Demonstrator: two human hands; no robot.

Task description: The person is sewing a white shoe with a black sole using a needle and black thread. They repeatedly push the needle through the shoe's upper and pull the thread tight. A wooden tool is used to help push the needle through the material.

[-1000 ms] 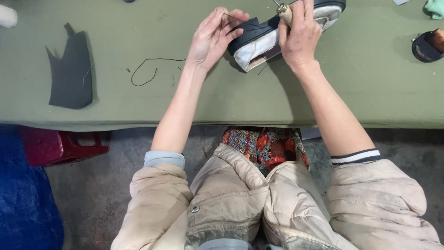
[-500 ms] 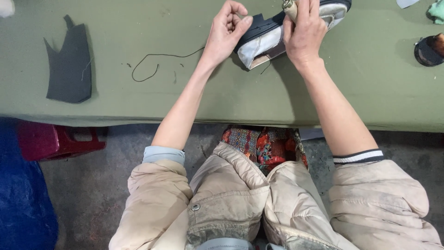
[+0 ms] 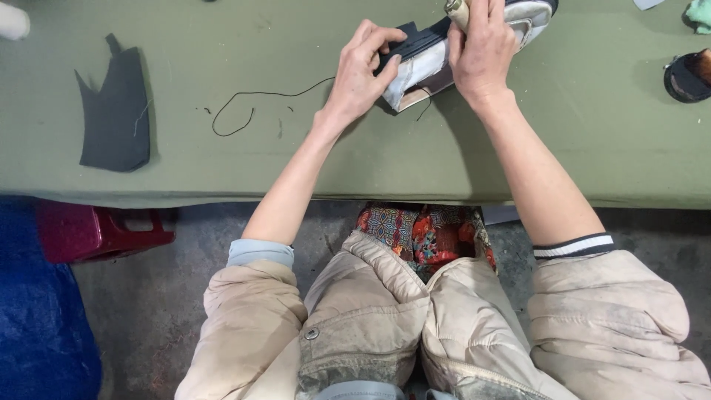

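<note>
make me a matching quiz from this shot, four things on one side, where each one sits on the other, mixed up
Things:
1. shoe
2. dark fabric piece
3. black thread
4. red stool

Places:
a. under the table's edge, on the floor
b. between the left hand and right hand
c. loose on the green table, left of the left hand
d. flat at the table's far left

Pairs: 1-b, 2-d, 3-c, 4-a

Shoemaking workshop – green bench (image 3: 222, 178), cut upper piece (image 3: 115, 111) (dark), loose thread (image 3: 252, 104)
</note>
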